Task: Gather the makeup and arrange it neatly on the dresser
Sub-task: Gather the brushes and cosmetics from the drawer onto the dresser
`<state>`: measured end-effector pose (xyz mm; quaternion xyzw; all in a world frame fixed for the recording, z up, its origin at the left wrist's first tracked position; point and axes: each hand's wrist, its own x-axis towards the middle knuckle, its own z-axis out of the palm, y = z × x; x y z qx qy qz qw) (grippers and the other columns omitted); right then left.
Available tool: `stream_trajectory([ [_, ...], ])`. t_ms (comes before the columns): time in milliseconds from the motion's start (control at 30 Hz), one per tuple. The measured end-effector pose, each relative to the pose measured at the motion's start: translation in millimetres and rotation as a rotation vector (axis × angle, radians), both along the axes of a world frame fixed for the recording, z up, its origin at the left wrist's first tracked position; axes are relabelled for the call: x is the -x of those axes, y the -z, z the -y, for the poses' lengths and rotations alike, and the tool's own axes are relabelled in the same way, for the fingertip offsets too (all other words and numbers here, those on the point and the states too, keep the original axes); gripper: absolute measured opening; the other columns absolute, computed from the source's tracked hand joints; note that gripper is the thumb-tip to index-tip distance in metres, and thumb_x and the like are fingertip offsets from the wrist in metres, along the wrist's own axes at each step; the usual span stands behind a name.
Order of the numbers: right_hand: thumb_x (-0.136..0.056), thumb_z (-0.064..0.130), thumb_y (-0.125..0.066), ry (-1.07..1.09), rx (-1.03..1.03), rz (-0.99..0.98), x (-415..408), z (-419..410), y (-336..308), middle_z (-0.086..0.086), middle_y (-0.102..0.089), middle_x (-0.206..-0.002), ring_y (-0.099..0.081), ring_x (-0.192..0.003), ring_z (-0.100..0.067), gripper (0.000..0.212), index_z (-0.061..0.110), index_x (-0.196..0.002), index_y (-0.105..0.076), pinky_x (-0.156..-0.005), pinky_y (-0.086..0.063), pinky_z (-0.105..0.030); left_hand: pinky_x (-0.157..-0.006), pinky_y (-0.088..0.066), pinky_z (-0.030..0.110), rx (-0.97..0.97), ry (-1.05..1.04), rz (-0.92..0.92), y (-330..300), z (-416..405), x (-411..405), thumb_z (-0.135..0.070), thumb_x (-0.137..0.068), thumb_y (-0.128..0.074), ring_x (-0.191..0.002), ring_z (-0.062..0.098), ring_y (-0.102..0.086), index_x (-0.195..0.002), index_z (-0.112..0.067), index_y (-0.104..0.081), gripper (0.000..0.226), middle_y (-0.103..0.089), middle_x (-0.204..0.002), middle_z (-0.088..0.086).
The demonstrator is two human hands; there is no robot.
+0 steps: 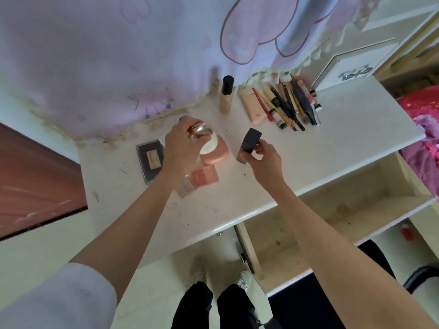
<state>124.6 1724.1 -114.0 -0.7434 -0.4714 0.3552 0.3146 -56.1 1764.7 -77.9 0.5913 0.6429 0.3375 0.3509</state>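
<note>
Left hand point(183, 144) above dresser top point(332, 148), fingers curled round a gold-capped white jar point(204, 138), held over a pink compact point(217, 153). Contact between jar and compact not readable. Right hand point(263, 154) pinching a black case point(249, 144) between thumb and fingertips, tilted on edge, lower corner at or just off the surface.

Other makeup already down: dark palette point(149, 160) left of the hand, small pink box point(205, 176) and clear-fronted box point(185, 188) partly under the left wrist, foundation bottle point(226, 96) upright near the draped cloth point(118, 55), peach tube point(251, 108) beside a row of pencils and brushes point(289, 105).

Handling, as judged: jar likely glass, weighty, glossy cap slippery, so better gripped round the body than the cap. Black case stiff, light, flat faces; edge pinch adequate. Bottle tall, easily toppled.

Room: bare stretch of top to the right of the case and toward the front edge. Open drawer point(344, 205) directly below that edge; anything nudged off drops in. Cloth fringe crowds the back.
</note>
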Motion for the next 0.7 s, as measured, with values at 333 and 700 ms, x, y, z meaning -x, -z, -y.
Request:
stream_trajectory([
  [333,-0.088,0.03,-0.061,0.015,-0.021,0.069,4.1,-83.9,4.6,0.003,-0.057,-0.104,-0.051,-0.091,-0.014,0.035,0.013,-0.118,-0.054,-0.068,-0.034,-0.018,-0.088,-0.036,0.025,-0.06,0.05,-0.151,31.9,-96.3,-30.5,-0.008,-0.082,-0.06,-0.108,0.026,-0.051,-0.115,-0.01,-0.06,0.032,-0.058,-0.115,0.011],
  [700,-0.089,0.033,-0.061,0.08,0.019,-0.032,12.8,-119.3,0.9,-0.002,-0.059,-0.112,-0.053,-0.095,-0.017,0.046,0.012,-0.128,-0.048,-0.067,-0.039,-0.021,-0.089,-0.037,0.029,-0.076,0.157,-0.212,26.0,-116.8,-31.7,0.0,-0.083,-0.055,-0.107,0.029,-0.052,-0.114,-0.007,-0.058,0.033,-0.059,-0.115,0.013],
])
